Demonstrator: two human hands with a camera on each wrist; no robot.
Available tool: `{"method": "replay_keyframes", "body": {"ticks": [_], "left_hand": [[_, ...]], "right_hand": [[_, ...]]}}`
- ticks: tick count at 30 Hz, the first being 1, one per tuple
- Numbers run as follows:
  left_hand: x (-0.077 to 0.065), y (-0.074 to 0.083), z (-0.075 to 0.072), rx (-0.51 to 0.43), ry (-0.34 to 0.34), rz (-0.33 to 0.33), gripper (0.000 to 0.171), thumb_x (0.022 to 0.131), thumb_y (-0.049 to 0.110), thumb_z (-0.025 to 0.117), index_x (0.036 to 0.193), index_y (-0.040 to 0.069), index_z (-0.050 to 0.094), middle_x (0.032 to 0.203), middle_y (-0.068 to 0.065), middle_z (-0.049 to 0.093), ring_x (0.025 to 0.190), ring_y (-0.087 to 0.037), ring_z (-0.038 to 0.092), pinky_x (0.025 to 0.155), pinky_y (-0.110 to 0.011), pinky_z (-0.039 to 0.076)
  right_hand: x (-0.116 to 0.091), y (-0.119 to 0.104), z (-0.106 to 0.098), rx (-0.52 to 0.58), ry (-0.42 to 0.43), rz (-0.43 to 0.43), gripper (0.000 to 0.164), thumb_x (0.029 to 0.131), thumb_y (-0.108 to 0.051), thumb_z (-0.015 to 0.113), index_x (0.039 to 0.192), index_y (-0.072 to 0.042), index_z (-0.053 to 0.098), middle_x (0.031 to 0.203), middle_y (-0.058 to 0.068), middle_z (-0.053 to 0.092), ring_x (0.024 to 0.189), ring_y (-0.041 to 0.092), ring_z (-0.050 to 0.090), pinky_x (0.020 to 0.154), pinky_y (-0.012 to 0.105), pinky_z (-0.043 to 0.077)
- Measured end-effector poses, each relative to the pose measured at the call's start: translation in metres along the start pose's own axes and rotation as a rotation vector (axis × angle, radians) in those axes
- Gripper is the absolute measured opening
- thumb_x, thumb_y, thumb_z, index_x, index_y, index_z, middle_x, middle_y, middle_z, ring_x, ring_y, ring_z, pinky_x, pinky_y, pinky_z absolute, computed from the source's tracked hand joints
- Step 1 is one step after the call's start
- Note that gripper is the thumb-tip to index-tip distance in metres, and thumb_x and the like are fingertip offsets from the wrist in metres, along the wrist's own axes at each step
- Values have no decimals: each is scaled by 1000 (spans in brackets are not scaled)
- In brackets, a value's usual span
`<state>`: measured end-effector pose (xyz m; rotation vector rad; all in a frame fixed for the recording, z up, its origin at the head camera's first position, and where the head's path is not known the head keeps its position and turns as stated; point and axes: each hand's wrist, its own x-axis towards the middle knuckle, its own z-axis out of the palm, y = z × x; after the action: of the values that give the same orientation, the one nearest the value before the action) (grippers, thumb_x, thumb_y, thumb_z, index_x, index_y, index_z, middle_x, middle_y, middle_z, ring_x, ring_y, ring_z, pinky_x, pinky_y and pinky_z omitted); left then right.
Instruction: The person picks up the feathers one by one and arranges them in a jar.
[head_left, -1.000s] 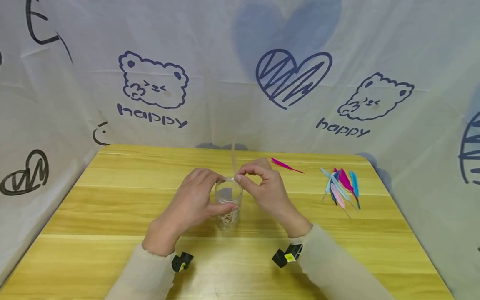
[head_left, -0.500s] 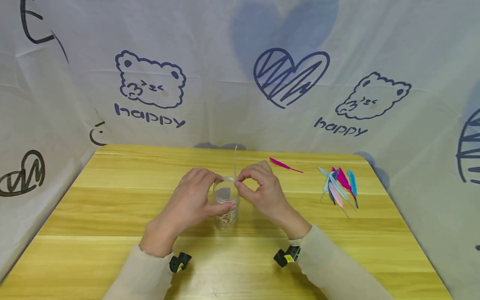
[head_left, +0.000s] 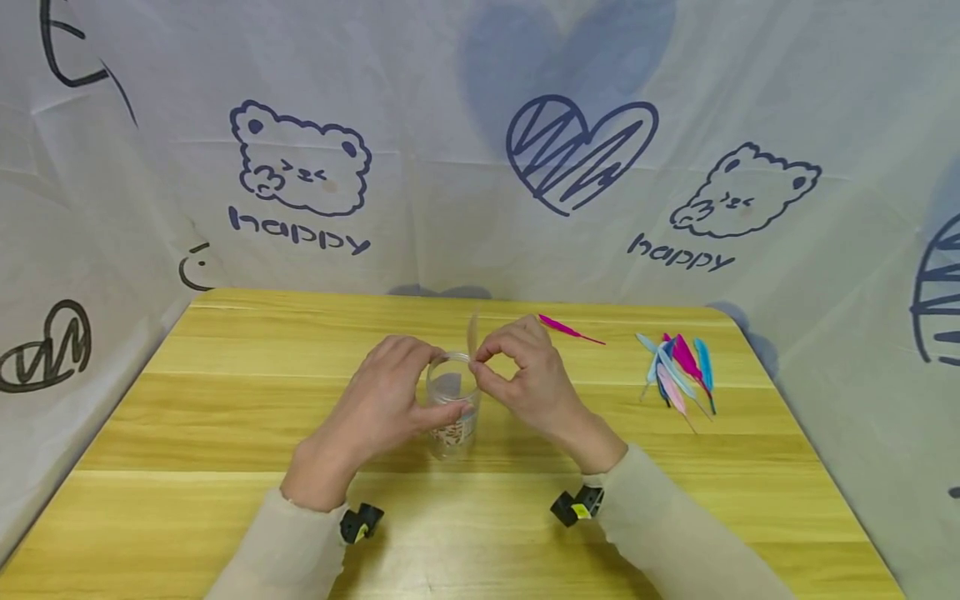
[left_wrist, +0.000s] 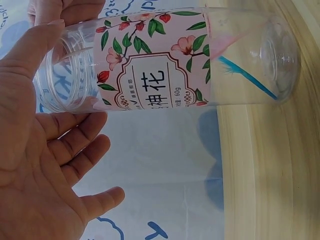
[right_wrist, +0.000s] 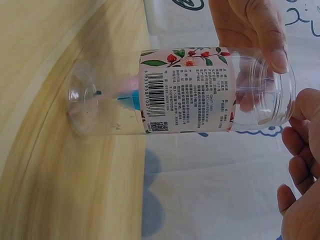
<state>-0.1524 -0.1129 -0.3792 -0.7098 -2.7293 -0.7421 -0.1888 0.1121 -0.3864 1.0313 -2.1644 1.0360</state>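
Observation:
A clear plastic jar [head_left: 452, 433] with a pink floral label [left_wrist: 155, 65] stands upright and uncapped on the table. My left hand [head_left: 382, 396] holds it near the top, thumb across the front. At the right side of the rim, my right hand [head_left: 525, 367] pinches a thin, pale feather [head_left: 472, 332] between thumb and forefinger. Part of that feather rises above the fingers; the lower part is hard to make out. Inside the jar, the left wrist view shows a blue feather [left_wrist: 247, 77] and something pink near the bottom.
Several feathers [head_left: 678, 371] in blue, pink and magenta lie in a loose pile at the table's right. A single magenta feather [head_left: 568, 328] rests near the back edge. White cloth [head_left: 435, 183] printed with bears and hearts hangs behind the wooden table [head_left: 187, 417].
Above the right fingers, the pale feather's visible tip stands lower than before and its broader side now shows. Both hands stay at the jar, almost unmoved.

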Motion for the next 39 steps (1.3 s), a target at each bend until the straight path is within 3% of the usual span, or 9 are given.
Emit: {"method": "replay_keyframes", "body": {"ticks": [18, 39], "left_hand": [[0, 0, -2, 49, 1, 17, 68, 84, 56, 85, 125, 5, 68, 118, -8, 70, 120, -31, 59, 112, -49, 46], [-1, -1, -2, 28, -3, 15, 66, 84, 53, 86, 125, 5, 68, 120, -8, 69, 121, -30, 58, 112, -49, 47]], "right_hand": [[2, -2, -1, -37, -7, -13, 13, 84, -5, 82, 86, -10, 70, 87, 2, 72, 90, 25, 54, 83, 40, 45], [0, -2, -1, -41, -16, -10, 15, 84, -8, 85, 89, -8, 70, 90, 3, 73, 92, 24, 55, 85, 41, 46]]}}
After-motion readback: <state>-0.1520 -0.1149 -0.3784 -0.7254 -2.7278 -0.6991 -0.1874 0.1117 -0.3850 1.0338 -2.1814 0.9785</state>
